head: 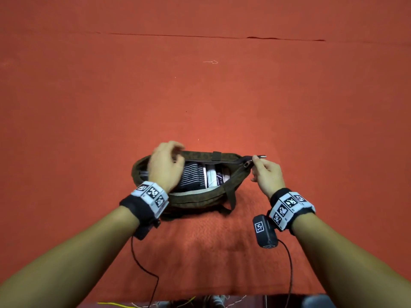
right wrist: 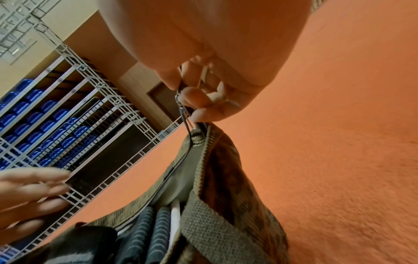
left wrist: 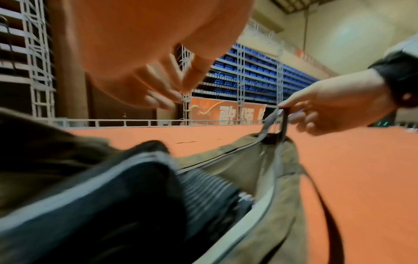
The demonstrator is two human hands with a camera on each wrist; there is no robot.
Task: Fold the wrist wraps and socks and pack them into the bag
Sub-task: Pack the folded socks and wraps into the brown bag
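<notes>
Right hand [head: 266, 176] pinches the zipper pull [right wrist: 184, 114] at the right end of the bag [head: 195, 198], thumb and forefinger clamped on it, the other fingers curled below. The wrist view shows the metal pull caught between the fingertips [right wrist: 192, 96], with the zipper track running down from it into the bag's mouth. Left hand [head: 165, 165] sits over the bag's left end, fingers loosely bent by the far rim; it is blurred, and whether it grips the rim or just touches it I cannot tell. The two hands are well apart, one at each end of the opening.

The bag is olive, lying on the red carpet [head: 200, 96] just ahead of the person, its zip wide open. Inside, packed side by side and standing on edge: dark striped socks [head: 192, 175] on the left and a white folded piece [head: 212, 175] right beside them. A strap [head: 232, 196] hangs off the near right side.

Both wrists wear bands with black-and-white markers [head: 153, 193], and cables [head: 142, 265] trail back along the carpet toward the person.
</notes>
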